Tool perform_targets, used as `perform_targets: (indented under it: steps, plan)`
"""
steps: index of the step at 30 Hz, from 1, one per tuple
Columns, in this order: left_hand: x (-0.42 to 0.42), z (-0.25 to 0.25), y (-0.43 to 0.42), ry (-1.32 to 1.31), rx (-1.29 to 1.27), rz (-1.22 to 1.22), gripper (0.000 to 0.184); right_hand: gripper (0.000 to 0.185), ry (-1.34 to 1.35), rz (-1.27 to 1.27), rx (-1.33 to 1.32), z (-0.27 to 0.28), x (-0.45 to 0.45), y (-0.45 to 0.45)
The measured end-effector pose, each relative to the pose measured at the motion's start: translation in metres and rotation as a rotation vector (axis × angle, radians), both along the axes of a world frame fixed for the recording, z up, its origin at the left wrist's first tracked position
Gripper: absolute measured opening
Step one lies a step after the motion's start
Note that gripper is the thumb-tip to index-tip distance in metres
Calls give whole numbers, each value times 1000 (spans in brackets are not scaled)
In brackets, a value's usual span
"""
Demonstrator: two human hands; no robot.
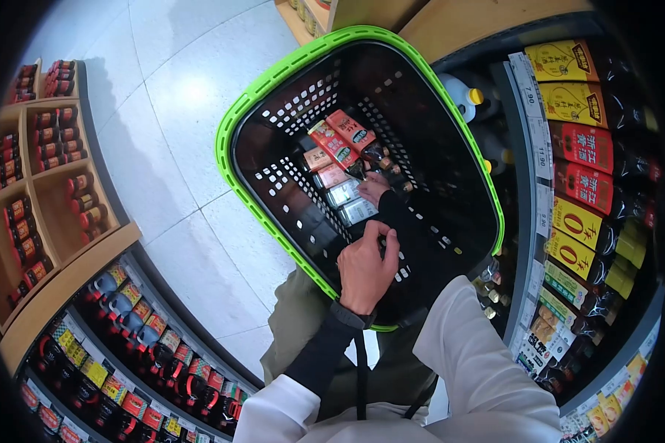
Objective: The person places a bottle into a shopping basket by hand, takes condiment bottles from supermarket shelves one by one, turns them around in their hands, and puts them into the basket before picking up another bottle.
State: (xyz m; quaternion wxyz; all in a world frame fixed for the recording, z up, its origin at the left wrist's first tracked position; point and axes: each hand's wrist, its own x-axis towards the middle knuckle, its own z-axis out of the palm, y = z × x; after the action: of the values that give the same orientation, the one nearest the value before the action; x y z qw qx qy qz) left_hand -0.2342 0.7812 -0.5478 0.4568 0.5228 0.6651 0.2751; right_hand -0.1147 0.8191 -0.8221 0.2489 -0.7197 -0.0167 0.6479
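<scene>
Deep inside a black basket with a bright green rim (pixel 233 96), my right hand (pixel 374 188) has its fingers closed at the dark neck of a red-labelled bottle (pixel 334 143). Another red-labelled bottle (pixel 352 130) lies right beside it. Below them are small boxed or labelled items, among them a pink one (pixel 331 176) and a pale silvery one (pixel 357 211). My left hand (pixel 369 267) hangs over the near side of the basket, thumb and forefinger pinched together, with nothing visible between them.
Shelves of bottles with yellow and red labels (pixel 584 144) rise on the right, behind a price-tag strip (pixel 543 177). On the left stand a wooden rack (pixel 89 258) of jars and lower shelves of bottles. A yellow-capped container (pixel 462 97) is beyond the basket. Pale tiled floor (pixel 192 148) lies between.
</scene>
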Motion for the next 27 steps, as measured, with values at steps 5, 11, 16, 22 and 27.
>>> perform_targets:
  steps: [5,11,16,22,27]
  plan:
    - [-4,-3,-1,80,24,-38,13,70,-91,14,-20,-7,0,-6]
    - [-9,3,-28,143,233,-13,20,44,-515,330,211,90,5,-84]
    - [-13,36,-68,98,487,-51,34,24,-133,33,184,306,4,-164]
    - [-35,142,-156,162,319,-151,32,20,-324,212,-23,427,37,-301]
    - [-53,237,-192,213,231,-288,32,36,-417,325,44,524,54,-366]
